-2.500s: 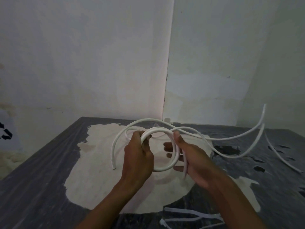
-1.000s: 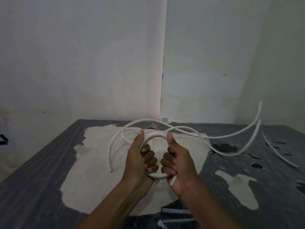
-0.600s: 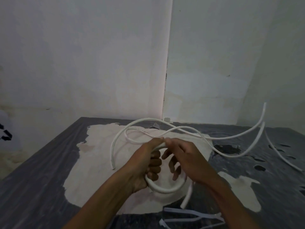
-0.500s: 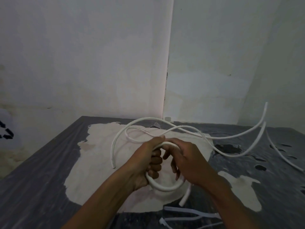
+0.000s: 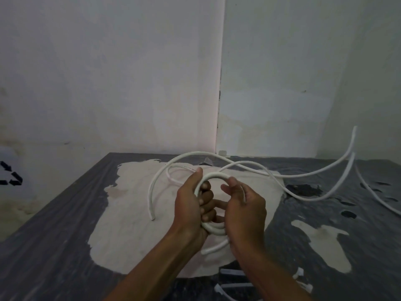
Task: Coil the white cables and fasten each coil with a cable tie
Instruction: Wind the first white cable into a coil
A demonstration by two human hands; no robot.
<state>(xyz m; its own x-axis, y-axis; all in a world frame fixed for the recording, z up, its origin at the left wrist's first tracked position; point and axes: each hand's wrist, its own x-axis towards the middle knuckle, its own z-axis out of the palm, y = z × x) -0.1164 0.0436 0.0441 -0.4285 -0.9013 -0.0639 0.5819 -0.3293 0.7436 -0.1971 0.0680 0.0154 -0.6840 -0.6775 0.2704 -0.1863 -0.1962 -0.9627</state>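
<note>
1. Left hand (image 5: 191, 205) and right hand (image 5: 245, 207) both clenched around coil (image 5: 213, 175), centre frame above table (image 5: 54, 235).
2. Loose cables (image 5: 303, 175) sprawling toward 2 o'clock.
3. Ties (image 5: 233, 273) at 6 o'clock, partly hidden by right forearm.

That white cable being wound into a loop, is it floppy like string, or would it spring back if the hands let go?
Probably springy rather than floppy: the loose cables on the table hold smooth arcs, some ends lifted into the air. The coil likely wants to unwind, since the left hand and the right hand both clasp it. It looks light and smooth, perhaps slippery.
</note>
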